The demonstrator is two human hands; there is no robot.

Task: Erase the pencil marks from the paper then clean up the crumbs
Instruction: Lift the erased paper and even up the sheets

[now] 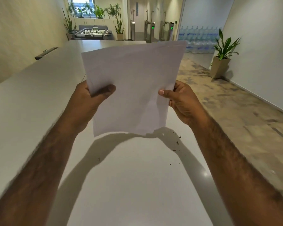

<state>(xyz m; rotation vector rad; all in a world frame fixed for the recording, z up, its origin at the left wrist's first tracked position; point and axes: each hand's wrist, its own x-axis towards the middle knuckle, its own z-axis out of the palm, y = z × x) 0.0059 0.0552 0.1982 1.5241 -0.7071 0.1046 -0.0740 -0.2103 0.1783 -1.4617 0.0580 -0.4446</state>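
- I hold the paper (132, 85) up in front of me with both hands, lifted clear of the white table (137, 185), its face turned toward me and tilted a little to the left.
- My left hand (90, 101) grips the sheet's left edge. The thumb (107, 90) presses flat on the front, and the other fingers are curled behind the sheet, out of sight.
- My right hand (181, 103) pinches the right edge at about the same height. The thumb tip (166, 92) lies on the front and the other fingers are tucked behind.
- The side of the sheet facing me looks blank. I cannot make out any pencil marks on it from here.
- The bottom edge hangs free below my hands and curls slightly at the lower right corner.
- The sheet and both forearms cast a grey shadow on the tabletop below.
- The crumbs (177, 142) lie on the table as small dark specks, mostly below the paper's lower right corner, next to my right forearm. One stray speck sits farther left, near the edge of the shadow.
- Beyond the table, a patterned floor (235, 111) runs along the right side.
- A potted plant (222, 54) stands against the right wall.
- Behind it is a row of large water bottles (199, 35).
- Turnstile gates (153, 30) with green lights stand farther back.
- At the far left end, a foosball table (92, 32) sits among more plants.
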